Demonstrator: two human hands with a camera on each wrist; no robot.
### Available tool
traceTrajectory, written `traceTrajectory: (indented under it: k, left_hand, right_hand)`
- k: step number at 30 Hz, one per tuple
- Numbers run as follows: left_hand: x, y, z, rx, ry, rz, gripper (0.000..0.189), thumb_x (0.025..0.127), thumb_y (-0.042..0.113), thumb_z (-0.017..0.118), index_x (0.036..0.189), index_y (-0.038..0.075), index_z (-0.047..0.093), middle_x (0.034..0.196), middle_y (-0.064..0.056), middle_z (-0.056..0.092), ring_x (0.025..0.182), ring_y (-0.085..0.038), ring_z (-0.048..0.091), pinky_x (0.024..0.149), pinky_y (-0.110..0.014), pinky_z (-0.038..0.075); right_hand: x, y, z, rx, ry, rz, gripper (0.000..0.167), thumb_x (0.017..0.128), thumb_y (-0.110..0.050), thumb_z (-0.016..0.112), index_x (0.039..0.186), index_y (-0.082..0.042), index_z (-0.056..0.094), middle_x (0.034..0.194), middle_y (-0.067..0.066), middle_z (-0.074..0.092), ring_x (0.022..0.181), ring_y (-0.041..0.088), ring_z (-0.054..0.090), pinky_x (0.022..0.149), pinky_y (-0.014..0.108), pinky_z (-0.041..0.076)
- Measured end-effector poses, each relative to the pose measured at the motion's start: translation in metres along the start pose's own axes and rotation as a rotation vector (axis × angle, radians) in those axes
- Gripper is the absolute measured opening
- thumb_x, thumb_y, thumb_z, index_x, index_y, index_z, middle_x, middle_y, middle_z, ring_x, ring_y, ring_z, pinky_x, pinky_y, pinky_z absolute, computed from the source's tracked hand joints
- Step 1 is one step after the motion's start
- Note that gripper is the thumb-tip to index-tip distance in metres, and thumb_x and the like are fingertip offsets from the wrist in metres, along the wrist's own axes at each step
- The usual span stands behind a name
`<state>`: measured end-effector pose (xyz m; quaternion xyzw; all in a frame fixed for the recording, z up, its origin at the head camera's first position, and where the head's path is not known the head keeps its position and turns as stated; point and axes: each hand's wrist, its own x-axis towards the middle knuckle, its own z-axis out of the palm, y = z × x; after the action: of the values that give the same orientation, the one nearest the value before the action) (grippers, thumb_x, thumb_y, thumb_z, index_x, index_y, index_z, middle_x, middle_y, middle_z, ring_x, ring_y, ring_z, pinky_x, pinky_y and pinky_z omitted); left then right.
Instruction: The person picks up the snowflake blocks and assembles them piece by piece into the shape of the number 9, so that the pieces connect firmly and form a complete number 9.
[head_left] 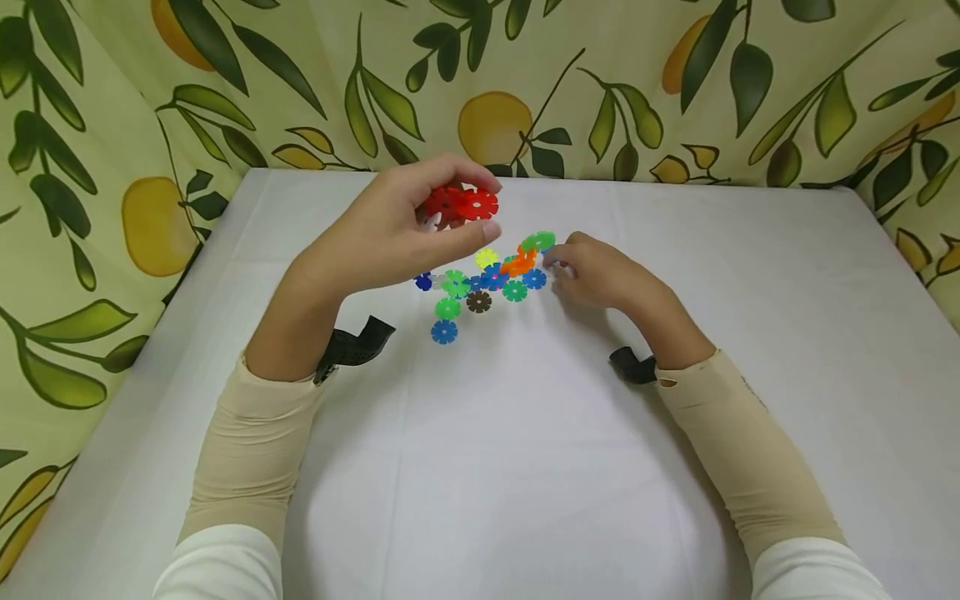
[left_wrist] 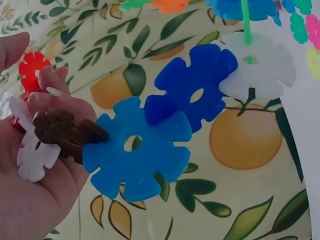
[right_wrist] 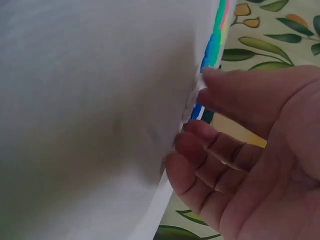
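Observation:
My left hand (head_left: pixel 397 225) is raised, its thumb and curled fingers gripping red notched plastic interlocking discs (head_left: pixel 478 204). In the left wrist view, a white disc (left_wrist: pixel 37 160) and a brown disc (left_wrist: pixel 62 132) sit by its palm. From there a linked chain runs through a light-blue disc (left_wrist: pixel 132 142), a dark-blue disc (left_wrist: pixel 195 92) and a white disc (left_wrist: pixel 270 67). My right hand (head_left: pixel 603 271) has bent fingers at the right end of the disc cluster (head_left: pixel 493 277). Its thumb and fingers pinch a whitish disc (right_wrist: pixel 190 105), partly hidden, beside a blue one.
A white cloth (head_left: pixel 487 467) covers the table. Behind and to the left hangs a curtain (head_left: pixel 570 50) patterned with leaves and fruit. Black wrist mounts (head_left: pixel 360 343) stick out from both forearms. A blue disc (head_left: pixel 444 332) forms the near end of the cluster.

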<state>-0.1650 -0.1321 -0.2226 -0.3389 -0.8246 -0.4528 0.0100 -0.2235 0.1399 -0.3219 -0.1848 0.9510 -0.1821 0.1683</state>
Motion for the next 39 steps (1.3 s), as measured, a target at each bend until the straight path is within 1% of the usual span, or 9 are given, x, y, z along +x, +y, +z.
traceTrajectory:
  k: [4,9,13,16,19,22,24,33,39]
  left_hand:
    - [0.0,0.004,0.0,0.024,-0.054,0.015,0.037,0.092,0.021,0.074,0.124,0.009,0.063,0.104,0.001,0.066,0.089,-0.014,0.058,0.073,-0.029,0.049]
    - [-0.002,0.004,-0.001,0.045,-0.122,0.074,0.035,0.094,0.019,0.072,0.125,0.007,0.063,0.103,0.001,0.065,0.089,-0.013,0.056,0.075,-0.03,0.049]
    - [-0.004,0.003,0.0,0.076,-0.15,0.119,0.035,0.094,0.016,0.073,0.127,0.005,0.063,0.107,0.001,0.066,0.09,-0.012,0.057,0.077,-0.03,0.05]
    - [-0.003,0.005,0.001,0.093,-0.157,0.116,0.036,0.094,0.014,0.073,0.127,0.004,0.063,0.109,0.0,0.066,0.091,-0.011,0.057,0.078,-0.03,0.051]
    - [-0.003,0.006,0.003,0.09,-0.158,0.103,0.036,0.093,0.013,0.074,0.126,0.004,0.064,0.106,0.0,0.066,0.089,-0.012,0.058,0.075,-0.03,0.052]
    - [-0.002,0.006,0.006,0.087,-0.162,0.101,0.036,0.093,0.013,0.074,0.126,0.005,0.064,0.104,0.0,0.066,0.087,-0.012,0.058,0.074,-0.029,0.052]
    - [-0.001,0.005,0.008,0.085,-0.171,0.107,0.035,0.093,0.013,0.074,0.125,0.005,0.064,0.101,0.0,0.065,0.085,-0.012,0.057,0.072,-0.029,0.052]
    - [0.0,0.004,0.014,0.074,-0.185,0.133,0.034,0.092,0.015,0.076,0.122,0.004,0.065,0.088,0.003,0.065,0.076,-0.011,0.055,0.068,-0.029,0.05]
    - [0.001,0.005,0.018,-0.025,-0.163,0.115,0.029,0.09,0.009,0.076,0.117,0.001,0.067,0.092,0.0,0.069,0.077,-0.01,0.062,0.07,-0.03,0.054]
  right_hand:
    - [-0.001,0.002,0.0,-0.023,-0.019,0.01,0.025,0.09,-0.004,0.071,0.114,0.0,0.066,0.106,0.017,0.057,0.1,0.032,0.053,0.09,0.046,0.049]
    - [-0.006,0.005,-0.009,0.04,-0.046,-0.026,0.017,0.09,-0.002,0.07,0.104,-0.001,0.059,0.092,0.013,0.057,0.089,0.029,0.053,0.075,0.04,0.045]
    - [-0.02,-0.001,-0.023,0.248,0.159,-0.156,0.016,0.093,0.002,0.066,0.108,-0.001,0.063,0.093,0.013,0.064,0.082,0.025,0.061,0.074,0.03,0.053]
    - [-0.038,-0.016,-0.036,0.432,0.358,-0.328,0.016,0.092,0.007,0.066,0.108,0.003,0.064,0.092,0.015,0.067,0.076,0.022,0.067,0.073,0.023,0.056]
    - [-0.058,-0.033,-0.044,0.509,0.462,-0.524,0.016,0.089,0.012,0.067,0.105,0.008,0.064,0.089,0.014,0.069,0.072,0.021,0.068,0.07,0.024,0.057]
    - [-0.071,-0.048,-0.046,0.487,0.467,-0.669,0.018,0.087,0.015,0.067,0.104,0.009,0.062,0.087,0.011,0.07,0.071,0.02,0.069,0.069,0.027,0.058]
    - [-0.078,-0.056,-0.045,0.439,0.47,-0.711,0.019,0.087,0.015,0.068,0.104,0.009,0.062,0.088,0.009,0.071,0.072,0.018,0.07,0.069,0.027,0.058]
    - [-0.086,-0.073,-0.038,0.234,0.601,-0.728,0.019,0.086,0.01,0.073,0.102,0.006,0.065,0.091,0.004,0.073,0.081,0.011,0.072,0.077,0.022,0.056]
    - [-0.085,-0.076,-0.032,0.198,0.691,-0.743,0.014,0.087,0.011,0.071,0.097,0.006,0.063,0.088,0.007,0.072,0.077,0.014,0.072,0.074,0.02,0.056]
